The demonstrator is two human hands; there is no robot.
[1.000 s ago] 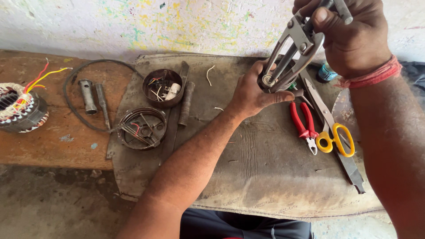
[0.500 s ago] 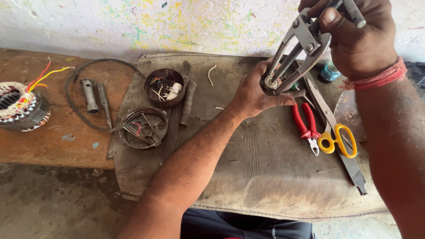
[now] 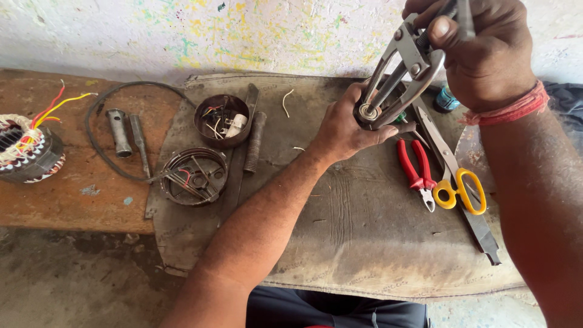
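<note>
A metal bearing puller [image 3: 405, 70] with long steel arms hangs over the grey mat [image 3: 364, 231]. Its jaws close around a small round bearing [image 3: 367, 112] on a dark motor part. My left hand [image 3: 345, 127] grips that part from below. My right hand [image 3: 480, 51], with a red thread band at the wrist, holds the top of the puller and its screw handle.
Red-handled pliers [image 3: 416, 170], yellow-handled scissors [image 3: 463, 189] and a long flat steel tool [image 3: 461, 188] lie on the mat at right. At left are a round metal cup of small parts [image 3: 222, 119], a ring-shaped cover [image 3: 193, 176], a socket tube [image 3: 118, 132] and a wound stator [image 3: 25, 149].
Both hands with the puller have shifted slightly right and up in view. Their grip is unchanged.
</note>
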